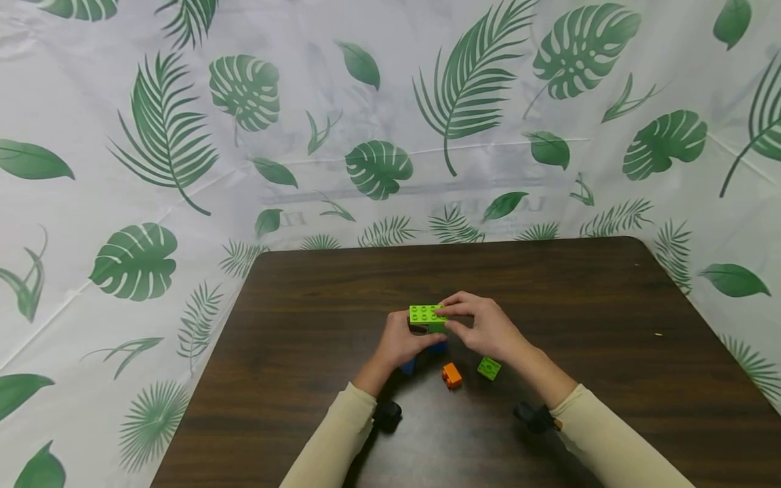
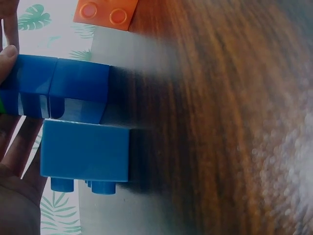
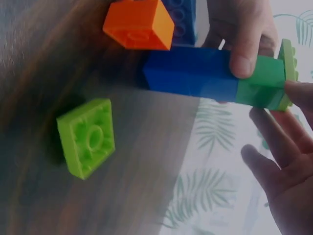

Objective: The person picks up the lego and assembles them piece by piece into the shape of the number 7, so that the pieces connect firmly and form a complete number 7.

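From the head view, I can see the left hand (image 1: 403, 340) gripping a stack of bricks (image 1: 436, 328) over the dark surface (image 1: 293, 325), while the right hand (image 1: 488, 329) pinches the end of the lime plate (image 1: 421, 312) on top. Nearer the person lie an orange brick (image 1: 451, 375) and a small lime brick (image 1: 489, 368).

The left wrist view shows a loose blue brick (image 2: 85, 151) just beside the stack's blue lower part.

In the right wrist view, green sits between blue and lime plate; the small lime brick lies hollow side up.
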Available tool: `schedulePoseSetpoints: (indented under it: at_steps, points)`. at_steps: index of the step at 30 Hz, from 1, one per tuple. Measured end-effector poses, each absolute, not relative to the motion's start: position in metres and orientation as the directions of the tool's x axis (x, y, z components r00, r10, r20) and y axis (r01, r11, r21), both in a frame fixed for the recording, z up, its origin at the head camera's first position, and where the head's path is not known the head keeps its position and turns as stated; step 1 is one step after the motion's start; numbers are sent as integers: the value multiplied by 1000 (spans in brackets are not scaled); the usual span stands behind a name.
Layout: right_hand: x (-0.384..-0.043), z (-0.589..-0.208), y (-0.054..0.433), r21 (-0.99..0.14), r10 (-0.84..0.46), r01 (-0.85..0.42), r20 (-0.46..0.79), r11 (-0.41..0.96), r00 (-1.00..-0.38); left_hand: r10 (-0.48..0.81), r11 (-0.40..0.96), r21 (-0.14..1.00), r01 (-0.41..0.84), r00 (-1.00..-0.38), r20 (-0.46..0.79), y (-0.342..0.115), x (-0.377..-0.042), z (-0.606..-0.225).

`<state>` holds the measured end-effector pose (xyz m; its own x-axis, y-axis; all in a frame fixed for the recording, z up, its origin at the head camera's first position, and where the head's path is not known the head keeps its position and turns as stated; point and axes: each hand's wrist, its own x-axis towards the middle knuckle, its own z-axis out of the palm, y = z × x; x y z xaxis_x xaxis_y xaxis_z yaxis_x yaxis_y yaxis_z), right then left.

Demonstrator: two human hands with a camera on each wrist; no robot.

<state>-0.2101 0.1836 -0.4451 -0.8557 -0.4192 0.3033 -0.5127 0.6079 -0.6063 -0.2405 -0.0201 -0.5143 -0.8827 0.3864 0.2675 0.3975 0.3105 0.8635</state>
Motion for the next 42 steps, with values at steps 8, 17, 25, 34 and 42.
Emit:
schedulePoseSetpoints:
  at_steps: [8,17,25,34,42]
  points:
    - [-206,-436,182,-506,-429,-501,262,702,-865,391,292,880,376,-886,249,-21,-239,-512]
    - [-202,-444,185,-476,-427,-500,260,724,-866,403,300,875,381,-882,246,-22,-239,-513]
    - [-203,-447,188,-582,-429,-522,304,623,-851,407,284,860,423,-866,291,-21,-240,-514]
    - [-207,-447,187,-551,-388,-529,361,645,-848,422,295,866,403,-868,260,-20,-240,-514]
    - [-208,-449,186,-565,-396,-529,351,633,-848,421,297,864,406,-868,263,-21,-241,-513]
